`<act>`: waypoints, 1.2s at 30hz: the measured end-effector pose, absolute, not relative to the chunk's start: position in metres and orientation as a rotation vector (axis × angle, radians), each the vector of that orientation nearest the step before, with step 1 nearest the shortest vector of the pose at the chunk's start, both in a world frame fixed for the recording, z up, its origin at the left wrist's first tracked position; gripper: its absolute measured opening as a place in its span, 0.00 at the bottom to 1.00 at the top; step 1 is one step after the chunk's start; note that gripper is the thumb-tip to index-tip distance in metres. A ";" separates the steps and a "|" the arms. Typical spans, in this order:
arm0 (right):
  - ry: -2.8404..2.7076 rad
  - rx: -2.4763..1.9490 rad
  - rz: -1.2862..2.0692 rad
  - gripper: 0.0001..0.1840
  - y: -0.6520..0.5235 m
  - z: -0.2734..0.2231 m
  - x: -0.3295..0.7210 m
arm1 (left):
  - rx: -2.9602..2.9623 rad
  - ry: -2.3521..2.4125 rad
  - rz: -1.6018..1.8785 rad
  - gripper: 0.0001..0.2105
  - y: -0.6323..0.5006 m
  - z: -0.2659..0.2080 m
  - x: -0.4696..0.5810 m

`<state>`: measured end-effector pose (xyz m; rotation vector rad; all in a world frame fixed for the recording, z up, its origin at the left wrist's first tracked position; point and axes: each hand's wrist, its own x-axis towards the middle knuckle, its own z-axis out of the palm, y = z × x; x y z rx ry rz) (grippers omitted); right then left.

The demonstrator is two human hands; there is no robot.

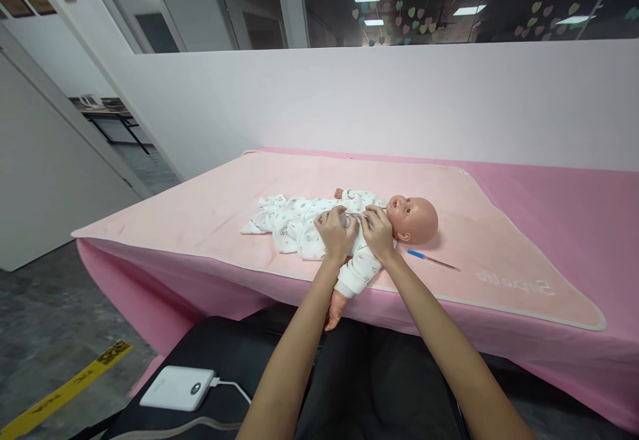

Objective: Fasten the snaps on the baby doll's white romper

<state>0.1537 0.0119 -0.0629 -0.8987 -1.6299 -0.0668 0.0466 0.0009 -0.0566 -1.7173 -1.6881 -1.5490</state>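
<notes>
A baby doll (412, 219) lies on its back with its bald head to the right. It wears white printed baby clothes (294, 227), whose leg part spreads to the left. My left hand (335, 230) is closed at the chest of the clothes, fingertips pinched together. Just right of it, below the doll's chin, my right hand (378, 230) pinches the front of the clothes too. A thin pale strip seems to run between my fingertips; its details are too small to tell. One doll arm (337, 307) hangs past the table's near edge, between my forearms.
A thin tool with a blue handle (417, 253) lies right of my right hand on the peach mat (499, 253). Pink cloth (589, 227) covers the table, with a white wall behind. A white power bank (177, 388) with a cable rests at lower left.
</notes>
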 end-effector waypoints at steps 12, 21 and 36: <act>-1.628 -0.892 -0.077 0.10 0.012 -0.063 0.153 | -1.708 -1.694 -1.531 0.07 0.000 -0.055 0.047; -1.585 -0.869 -0.143 0.09 0.011 -0.061 0.154 | -1.397 -1.935 -1.721 0.10 0.003 -0.053 0.034; -1.630 -0.864 -0.114 0.09 0.010 -0.060 0.154 | -1.536 -2.007 -1.861 0.11 -0.009 -0.054 -0.009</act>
